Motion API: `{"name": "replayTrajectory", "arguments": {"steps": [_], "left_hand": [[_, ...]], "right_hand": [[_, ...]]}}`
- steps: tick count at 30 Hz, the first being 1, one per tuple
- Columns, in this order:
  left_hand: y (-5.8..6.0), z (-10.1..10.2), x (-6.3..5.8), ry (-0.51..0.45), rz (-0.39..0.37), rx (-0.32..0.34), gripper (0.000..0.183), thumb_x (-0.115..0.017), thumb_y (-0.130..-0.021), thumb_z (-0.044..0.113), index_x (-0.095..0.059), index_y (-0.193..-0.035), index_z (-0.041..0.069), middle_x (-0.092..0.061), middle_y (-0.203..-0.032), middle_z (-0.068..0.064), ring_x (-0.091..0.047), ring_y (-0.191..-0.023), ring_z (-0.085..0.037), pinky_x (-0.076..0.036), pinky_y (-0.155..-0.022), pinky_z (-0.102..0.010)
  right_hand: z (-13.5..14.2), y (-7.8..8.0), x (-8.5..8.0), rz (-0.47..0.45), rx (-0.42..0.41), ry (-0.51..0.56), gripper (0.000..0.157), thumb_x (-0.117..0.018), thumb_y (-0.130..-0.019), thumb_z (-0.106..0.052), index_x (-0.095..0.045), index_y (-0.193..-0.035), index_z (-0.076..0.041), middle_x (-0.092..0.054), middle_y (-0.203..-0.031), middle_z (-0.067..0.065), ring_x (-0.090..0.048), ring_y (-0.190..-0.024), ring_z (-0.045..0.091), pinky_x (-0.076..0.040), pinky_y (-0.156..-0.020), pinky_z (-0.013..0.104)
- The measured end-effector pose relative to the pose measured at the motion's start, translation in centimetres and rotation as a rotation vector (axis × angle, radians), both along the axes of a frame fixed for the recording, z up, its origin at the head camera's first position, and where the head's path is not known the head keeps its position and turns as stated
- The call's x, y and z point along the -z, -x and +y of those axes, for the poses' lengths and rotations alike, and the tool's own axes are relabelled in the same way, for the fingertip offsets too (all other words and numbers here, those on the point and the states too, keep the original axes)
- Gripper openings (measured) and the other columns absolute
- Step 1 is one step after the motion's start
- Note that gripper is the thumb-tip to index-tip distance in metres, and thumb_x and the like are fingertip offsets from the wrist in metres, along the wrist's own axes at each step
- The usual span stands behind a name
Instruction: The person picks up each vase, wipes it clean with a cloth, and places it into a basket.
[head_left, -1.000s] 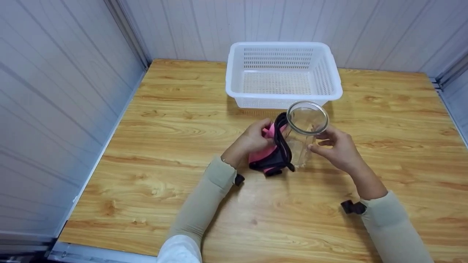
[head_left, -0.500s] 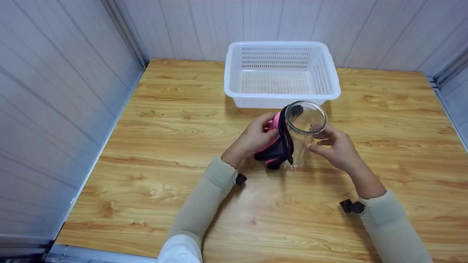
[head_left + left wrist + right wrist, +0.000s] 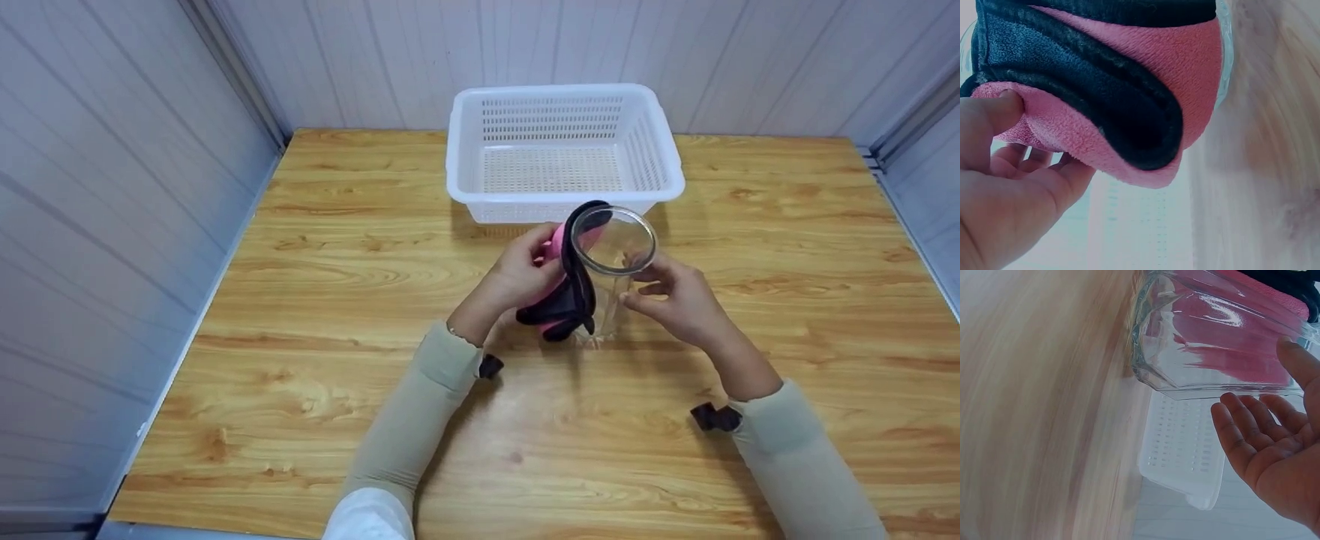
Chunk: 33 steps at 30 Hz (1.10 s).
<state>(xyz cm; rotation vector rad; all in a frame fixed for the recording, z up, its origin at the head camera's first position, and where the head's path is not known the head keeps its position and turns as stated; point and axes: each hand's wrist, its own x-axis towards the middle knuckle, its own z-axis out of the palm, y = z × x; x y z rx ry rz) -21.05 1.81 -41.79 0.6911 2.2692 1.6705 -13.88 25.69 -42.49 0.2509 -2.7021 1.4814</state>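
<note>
A clear glass jar point(image 3: 615, 281) with a round open mouth is held upright between my hands. My right hand point(image 3: 679, 300) grips its right side, thumb on the near face and fingertips along the far side, as the right wrist view also shows. Against the jar's left side my left hand point(image 3: 525, 274) holds a pink cloth point(image 3: 1196, 73) with black edging, pinching it between thumb and fingers. A dark band point(image 3: 1089, 79) crosses the cloth in the left wrist view. Pink shows through the glass point(image 3: 1224, 337) in the right wrist view.
A white slotted plastic basket point(image 3: 564, 196) stands behind the jar, near the back wall. The wood-grain table point(image 3: 337, 300) spreads around both arms. Pale panel walls point(image 3: 112, 187) rise at the left, back and right.
My left hand has raised the cloth slightly, and it now lies higher along the jar's left side, reaching its rim. The right hand keeps its grip on the jar.
</note>
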Motion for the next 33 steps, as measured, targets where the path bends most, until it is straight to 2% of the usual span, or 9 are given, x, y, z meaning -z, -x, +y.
{"name": "replayTrajectory", "arguments": {"steps": [6, 13, 18, 26, 33], "left_hand": [[0.1, 0.2, 0.3, -0.005, -0.025, -0.001, 0.036, -0.059, -0.089, 0.006, -0.058, -0.125, 0.009, -0.062, -0.121, -0.01, -0.061, -0.11, -0.021, -0.05, -0.088, -0.026], [0.2, 0.2, 0.7, -0.042, -0.083, -0.003, 0.036, -0.058, -0.091, 0.007, -0.058, -0.126, 0.01, -0.062, -0.121, -0.01, -0.061, -0.107, -0.021, -0.05, -0.087, -0.028], [0.2, -0.1, 1.1, -0.038, -0.102, -0.021, 0.034, -0.058, -0.091, 0.009, -0.058, -0.125, 0.012, -0.063, -0.119, -0.009, -0.06, -0.104, -0.019, -0.05, -0.086, -0.027], [0.2, -0.2, 1.5, -0.036, -0.122, -0.039, 0.031, -0.059, -0.091, 0.008, -0.059, -0.123, 0.008, -0.063, -0.116, -0.011, -0.059, -0.103, -0.019, -0.048, -0.086, -0.026], [0.3, -0.1, 1.6, -0.02, -0.138, -0.042, 0.03, -0.06, -0.091, 0.007, -0.059, -0.122, 0.009, -0.062, -0.115, -0.011, -0.058, -0.1, -0.018, -0.047, -0.084, -0.025]], "right_hand": [[0.1, -0.2, 0.0, -0.015, 0.01, 0.02, 0.042, -0.076, -0.081, -0.01, -0.061, -0.119, -0.002, -0.067, -0.106, -0.004, -0.063, -0.098, 0.001, -0.055, -0.082, 0.026], [-0.3, -0.4, -0.5, -0.036, 0.019, 0.022, 0.042, -0.075, -0.081, -0.006, -0.06, -0.12, -0.001, -0.067, -0.113, 0.015, -0.063, -0.101, 0.011, -0.054, -0.084, 0.027], [-0.2, -0.1, 0.1, -0.023, 0.006, 0.007, 0.044, -0.075, -0.081, -0.009, -0.06, -0.122, -0.003, -0.067, -0.116, 0.014, -0.063, -0.106, 0.024, -0.055, -0.085, 0.03], [-0.1, 0.0, 0.3, -0.015, -0.008, 0.025, 0.044, -0.076, -0.081, -0.008, -0.059, -0.121, -0.001, -0.067, -0.116, 0.013, -0.061, -0.099, 0.0, -0.055, -0.086, 0.041], [-0.1, -0.2, 0.1, -0.015, 0.0, 0.022, 0.043, -0.075, -0.081, -0.009, -0.06, -0.121, -0.002, -0.067, -0.115, 0.012, -0.061, -0.1, 0.002, -0.055, -0.086, 0.037]]}}
